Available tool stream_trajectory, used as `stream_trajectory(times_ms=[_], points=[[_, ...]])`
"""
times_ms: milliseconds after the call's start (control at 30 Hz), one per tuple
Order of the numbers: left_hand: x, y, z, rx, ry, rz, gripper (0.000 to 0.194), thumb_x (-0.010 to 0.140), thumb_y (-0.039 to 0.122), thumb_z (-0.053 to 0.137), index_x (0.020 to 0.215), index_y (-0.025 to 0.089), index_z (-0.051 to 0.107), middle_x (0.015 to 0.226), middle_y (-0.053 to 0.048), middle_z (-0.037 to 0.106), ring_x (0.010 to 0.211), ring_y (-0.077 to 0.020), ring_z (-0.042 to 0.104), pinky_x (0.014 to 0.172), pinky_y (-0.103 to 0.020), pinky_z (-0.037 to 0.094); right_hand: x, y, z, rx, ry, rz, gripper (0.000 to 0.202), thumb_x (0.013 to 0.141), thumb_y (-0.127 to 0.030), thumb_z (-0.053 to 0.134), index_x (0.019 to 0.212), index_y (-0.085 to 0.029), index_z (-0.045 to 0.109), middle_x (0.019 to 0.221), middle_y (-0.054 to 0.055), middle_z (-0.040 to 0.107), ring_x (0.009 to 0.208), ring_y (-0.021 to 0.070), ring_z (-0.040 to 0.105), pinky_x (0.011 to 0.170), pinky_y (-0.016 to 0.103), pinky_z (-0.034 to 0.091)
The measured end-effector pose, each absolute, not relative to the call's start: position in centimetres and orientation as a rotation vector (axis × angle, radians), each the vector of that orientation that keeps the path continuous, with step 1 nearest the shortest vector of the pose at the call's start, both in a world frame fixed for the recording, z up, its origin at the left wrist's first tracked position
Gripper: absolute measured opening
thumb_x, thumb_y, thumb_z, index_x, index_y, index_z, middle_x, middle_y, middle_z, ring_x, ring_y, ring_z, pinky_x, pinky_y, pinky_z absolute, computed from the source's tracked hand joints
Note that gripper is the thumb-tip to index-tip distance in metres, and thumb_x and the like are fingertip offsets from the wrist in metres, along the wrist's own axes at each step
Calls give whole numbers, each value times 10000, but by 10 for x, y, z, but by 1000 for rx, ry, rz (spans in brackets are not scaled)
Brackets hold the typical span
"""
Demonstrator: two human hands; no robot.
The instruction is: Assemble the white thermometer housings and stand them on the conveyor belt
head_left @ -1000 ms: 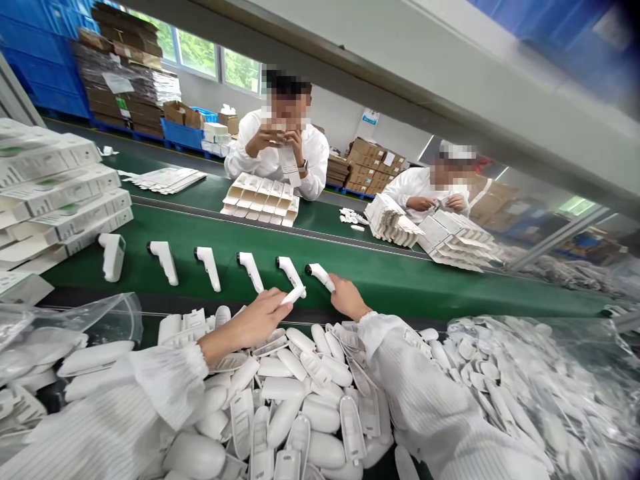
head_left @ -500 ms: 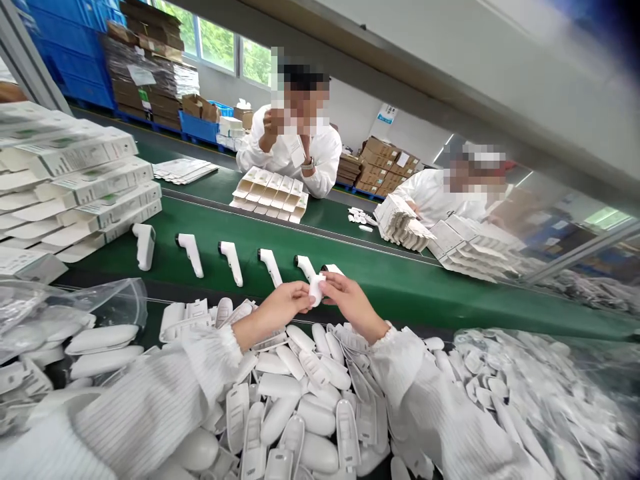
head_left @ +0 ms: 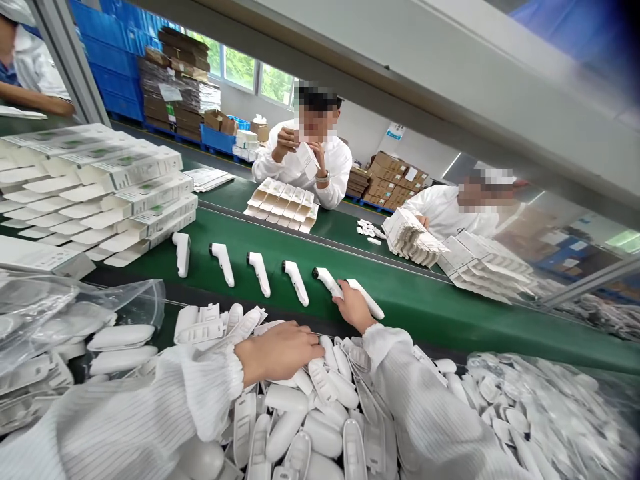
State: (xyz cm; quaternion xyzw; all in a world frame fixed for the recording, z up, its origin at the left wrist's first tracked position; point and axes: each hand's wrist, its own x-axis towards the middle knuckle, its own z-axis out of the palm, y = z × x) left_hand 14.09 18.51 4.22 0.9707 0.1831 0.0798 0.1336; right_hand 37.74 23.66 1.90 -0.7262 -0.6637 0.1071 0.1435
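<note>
My right hand (head_left: 354,307) is on the green conveyor belt, thumb and fingers closed around the handle end of a white handheld infrared thermometer (head_left: 325,279). Another thermometer (head_left: 369,300) lies just behind that hand, its head partly covered by the fingers. My left hand (head_left: 283,350) is palm down over a heap of white plastic handle covers (head_left: 320,427), fingers stretched out to the right; their tips touch the heap. Several more thermometers (head_left: 258,273) form a row along the belt to the left.
Opened white boxes (head_left: 145,207) are stacked at left on the belt (head_left: 400,287). Plastic bags of white parts (head_left: 540,400) flank the heap on the right and left. Two co-workers in white (head_left: 295,153) sit across with boxes (head_left: 283,203). A slanted beam crosses overhead.
My hands have parted from the small white piece they held together. The right hand has moved forward to the belt; the left has come down onto the heap. The view has shifted left.
</note>
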Motion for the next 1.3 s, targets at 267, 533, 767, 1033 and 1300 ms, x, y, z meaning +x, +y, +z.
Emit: stream_trajectory(times_ms=[267,533,767,1033,1300], points=[[144,209,53,1718,843,537,135,821,323,583,885,223,648,741,-14,610,688,-189,565,666,-293,403,384,232,36,-2017,-1945,221,298,960,-316,523,1147,-131,664,1174,181,657,1118,290,599,968,393,418],[148,209,61,1274,848,688,337,857,550,416,851,213,433,741,15,496,538,-92,423,553,-241,382,340,193,59,-994,-1481,1377,528,764,-329,778,1266,-287,622,1207,33,669,1087,209,604,906,370,491],[147,197,67,1444,984,630,312,857,486,462,835,188,552,736,-49,596,617,-176,525,577,-297,402,328,200,49,-1006,-1034,1386,470,675,-354,844,1086,-215,665,834,3,691,706,156,632,719,323,524],[118,172,66,2729,1041,-33,233,820,137,518,994,147,673,1012,-151,678,954,-324,626,815,-457,484,368,233,36,-1891,-1901,636,384,825,-155,623,1199,-234,667,1034,62,703,947,231,650,865,346,484],[121,189,71,2466,1031,28,259,856,169,434,970,213,663,991,-89,699,890,-285,655,692,-347,462,371,233,32,-2150,-2151,154,458,992,-289,448,1428,-151,458,1145,164,684,1062,281,639,893,333,442]])
